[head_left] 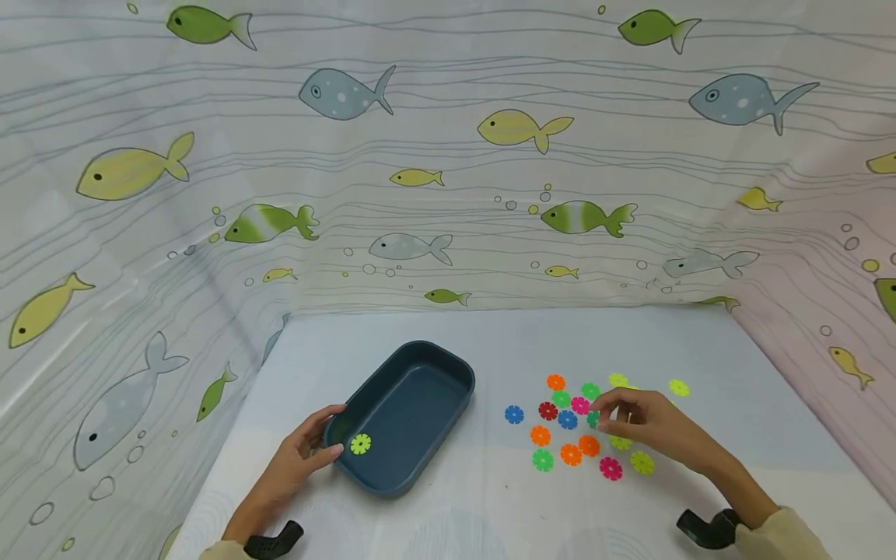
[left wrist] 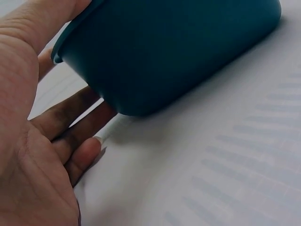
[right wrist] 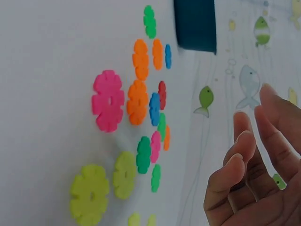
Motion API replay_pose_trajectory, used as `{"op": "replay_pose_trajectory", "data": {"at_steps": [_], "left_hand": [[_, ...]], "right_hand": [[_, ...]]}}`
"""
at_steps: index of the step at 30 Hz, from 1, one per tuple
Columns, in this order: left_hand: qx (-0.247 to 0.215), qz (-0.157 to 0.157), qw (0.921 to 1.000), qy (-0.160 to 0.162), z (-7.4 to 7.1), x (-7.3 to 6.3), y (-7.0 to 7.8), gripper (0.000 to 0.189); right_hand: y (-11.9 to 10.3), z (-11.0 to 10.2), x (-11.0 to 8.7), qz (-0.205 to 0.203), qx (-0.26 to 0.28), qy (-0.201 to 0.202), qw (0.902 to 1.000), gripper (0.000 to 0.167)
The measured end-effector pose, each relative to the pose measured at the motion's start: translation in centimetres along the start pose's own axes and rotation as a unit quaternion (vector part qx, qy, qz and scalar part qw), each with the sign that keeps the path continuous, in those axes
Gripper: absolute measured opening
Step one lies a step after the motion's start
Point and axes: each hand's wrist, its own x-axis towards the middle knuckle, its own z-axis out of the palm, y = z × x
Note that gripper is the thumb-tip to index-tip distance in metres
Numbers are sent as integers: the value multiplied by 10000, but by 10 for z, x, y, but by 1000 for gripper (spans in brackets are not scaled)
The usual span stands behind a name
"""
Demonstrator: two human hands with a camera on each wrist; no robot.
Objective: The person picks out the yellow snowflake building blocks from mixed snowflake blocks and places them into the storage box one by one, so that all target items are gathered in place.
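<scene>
A dark blue rectangular tub (head_left: 413, 412) stands slanted on the table, with one yellow-green notched disc (head_left: 360, 444) inside. My left hand (head_left: 297, 459) holds its near left corner, thumb over the rim; in the left wrist view the other fingers lie along the outside of the tub wall (left wrist: 174, 52). Over the right part of a scatter of colourful plastic discs hovers my right hand (head_left: 651, 424), its fingers bent loosely. A pink disc (head_left: 580, 406) and a partly covered dark green disc (head_left: 593, 420) are closest to its fingertips. The right wrist view shows nothing between those fingers (right wrist: 235, 172).
Several orange, blue, red, green, pink and yellow discs lie flat between the tub and my right hand, such as a blue disc (head_left: 514, 414). One yellow disc (head_left: 679, 387) sits apart, farther back. Fish-patterned cloth walls (head_left: 420, 280) enclose the white table (head_left: 490, 350).
</scene>
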Motion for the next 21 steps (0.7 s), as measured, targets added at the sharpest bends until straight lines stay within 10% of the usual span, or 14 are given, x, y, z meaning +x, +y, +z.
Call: {"op": "replay_pose_trajectory", "data": {"at_steps": [21], "left_hand": [[-98,95,9999,-8,-1,-1,-3,63]], "right_hand": [[61,-27,-59,1253,-501,864,9871,37]]}}
